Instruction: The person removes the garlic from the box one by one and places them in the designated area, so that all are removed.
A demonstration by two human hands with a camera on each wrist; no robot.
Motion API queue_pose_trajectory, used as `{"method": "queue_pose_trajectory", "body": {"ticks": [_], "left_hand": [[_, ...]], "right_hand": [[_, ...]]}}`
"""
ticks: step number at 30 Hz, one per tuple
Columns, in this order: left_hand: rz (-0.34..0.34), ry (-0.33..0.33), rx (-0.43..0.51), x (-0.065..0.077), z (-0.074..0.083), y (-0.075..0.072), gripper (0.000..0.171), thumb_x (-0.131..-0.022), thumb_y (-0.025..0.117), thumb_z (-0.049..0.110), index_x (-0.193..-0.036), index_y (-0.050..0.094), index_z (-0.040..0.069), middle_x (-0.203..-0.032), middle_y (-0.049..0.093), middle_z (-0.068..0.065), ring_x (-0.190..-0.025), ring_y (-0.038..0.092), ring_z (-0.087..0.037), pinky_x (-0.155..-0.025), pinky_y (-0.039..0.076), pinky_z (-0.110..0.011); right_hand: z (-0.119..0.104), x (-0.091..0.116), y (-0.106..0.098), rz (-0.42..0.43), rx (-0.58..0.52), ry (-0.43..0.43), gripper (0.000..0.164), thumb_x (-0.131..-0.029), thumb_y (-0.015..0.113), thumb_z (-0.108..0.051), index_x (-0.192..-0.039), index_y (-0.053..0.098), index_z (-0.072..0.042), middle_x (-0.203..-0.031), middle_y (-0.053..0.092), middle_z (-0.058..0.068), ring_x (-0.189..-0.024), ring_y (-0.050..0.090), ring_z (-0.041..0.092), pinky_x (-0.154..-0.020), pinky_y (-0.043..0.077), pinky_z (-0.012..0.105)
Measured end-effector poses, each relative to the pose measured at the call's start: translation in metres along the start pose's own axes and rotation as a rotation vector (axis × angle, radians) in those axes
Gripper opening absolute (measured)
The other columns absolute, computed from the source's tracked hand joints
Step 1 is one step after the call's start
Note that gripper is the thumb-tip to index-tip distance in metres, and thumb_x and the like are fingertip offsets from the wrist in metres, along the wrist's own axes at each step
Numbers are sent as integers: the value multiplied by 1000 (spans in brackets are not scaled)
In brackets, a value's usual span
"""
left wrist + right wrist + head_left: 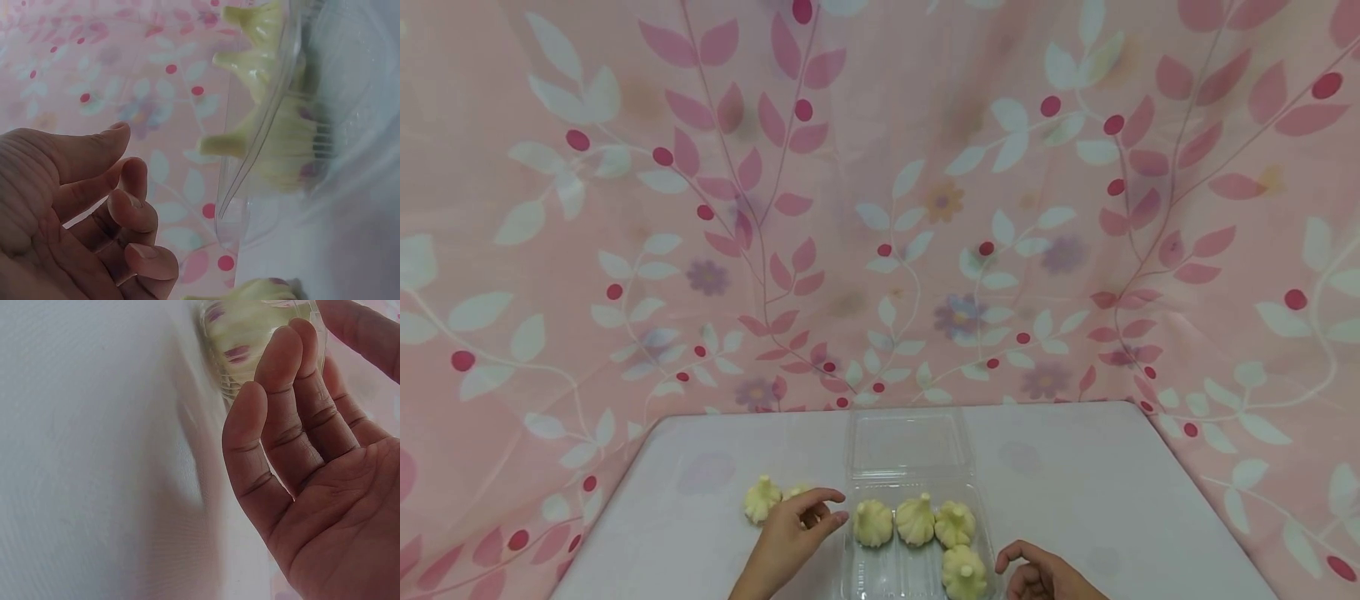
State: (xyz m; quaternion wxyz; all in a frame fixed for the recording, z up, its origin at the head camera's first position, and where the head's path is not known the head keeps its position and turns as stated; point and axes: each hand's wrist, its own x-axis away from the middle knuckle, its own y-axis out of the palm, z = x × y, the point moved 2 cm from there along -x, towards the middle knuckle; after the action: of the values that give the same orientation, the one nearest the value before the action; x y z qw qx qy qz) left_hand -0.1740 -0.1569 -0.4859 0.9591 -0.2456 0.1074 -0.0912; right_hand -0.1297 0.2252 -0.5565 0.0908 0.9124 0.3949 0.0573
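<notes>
A clear plastic clamshell box (895, 577) stands on the table with its lid (910, 446) folded back. Several pale garlic bulbs lie inside, among them one at the left (873, 523) and one at the front right (964, 572). My left hand (792, 533) hovers just left of the box, fingers loosely bent and nothing between them. Behind that hand are two more garlic bulbs (763, 500), the second mostly hidden. My right hand (1042, 575) is beside the box's right wall, fingers relaxed and slightly curled, holding nothing. In the right wrist view its fingertips (247, 412) overlap the box wall.
The table (1097, 483) has a white cover. Behind and on both sides hangs a pink curtain (880, 208) printed with leaves and berries. The raised lid lies toward the table's back edge.
</notes>
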Motion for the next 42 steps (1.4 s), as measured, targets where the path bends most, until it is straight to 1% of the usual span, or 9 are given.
{"method": "queue_pose_trajectory", "body": {"ticks": [5, 11, 17, 19, 26, 31, 36, 42], "left_hand": [[-54, 64, 9, 0, 4, 9, 22, -89, 75, 23, -105, 72, 7, -73, 61, 7, -59, 53, -4, -53, 46, -23], [-85, 102, 24, -1, 8, 18, 20, -90, 74, 21, -104, 72, 6, -73, 61, 9, -59, 54, -3, -52, 47, -23], [-115, 159, 40, 0, 11, 27, 19, -90, 73, 19, -103, 72, 6, -72, 59, 11, -59, 52, -1, -52, 47, -23], [-127, 162, 52, -1, 12, 30, 19, -90, 74, 20, -103, 72, 6, -72, 59, 10, -59, 52, -1, -52, 47, -23], [-181, 122, 76, -2, 16, 42, 23, -91, 73, 26, -104, 72, 9, -71, 59, 10, -59, 50, -1, -53, 45, -22], [-213, 100, 111, -1, 17, 50, 26, -90, 73, 29, -106, 73, 8, -71, 59, 10, -58, 48, 0, -53, 45, -21], [-245, 123, 133, -1, 20, 57, 25, -91, 72, 27, -107, 73, 8, -73, 62, 10, -58, 49, 0, -53, 47, -22], [-261, 170, 117, -2, 20, 65, 24, -90, 73, 29, -106, 73, 10, -74, 60, 12, -59, 49, 1, -54, 47, -21]], "right_hand": [[0, 0, 0, -2, 2, -7, 39, -102, 43, 1, -128, 24, 25, -93, 67, -3, -76, 64, 6, -74, 52, 23], [0, 0, 1, -7, 10, -23, 38, -102, 42, 1, -127, 25, 25, -93, 68, -3, -76, 64, 5, -74, 53, 24], [0, 1, 1, -4, 16, -21, 38, -102, 42, 1, -127, 26, 24, -93, 68, -2, -76, 64, 5, -74, 53, 24], [0, 1, 1, -2, 14, -14, 38, -102, 42, 1, -127, 25, 24, -93, 68, -3, -75, 64, 5, -74, 53, 24], [0, 1, 0, 7, 12, -6, 39, -101, 44, 2, -127, 25, 24, -92, 67, -3, -75, 64, 6, -73, 52, 23], [0, 0, 0, 7, 3, -2, 39, -101, 43, 1, -128, 25, 24, -92, 67, -3, -73, 63, 6, -72, 52, 22], [0, 0, 0, 6, -1, 4, 39, -102, 43, 1, -128, 26, 23, -92, 67, -3, -74, 63, 6, -73, 52, 23], [1, 0, -1, 2, -3, -4, 38, -101, 43, 2, -128, 26, 23, -93, 67, -3, -73, 62, 6, -72, 52, 22]]}}
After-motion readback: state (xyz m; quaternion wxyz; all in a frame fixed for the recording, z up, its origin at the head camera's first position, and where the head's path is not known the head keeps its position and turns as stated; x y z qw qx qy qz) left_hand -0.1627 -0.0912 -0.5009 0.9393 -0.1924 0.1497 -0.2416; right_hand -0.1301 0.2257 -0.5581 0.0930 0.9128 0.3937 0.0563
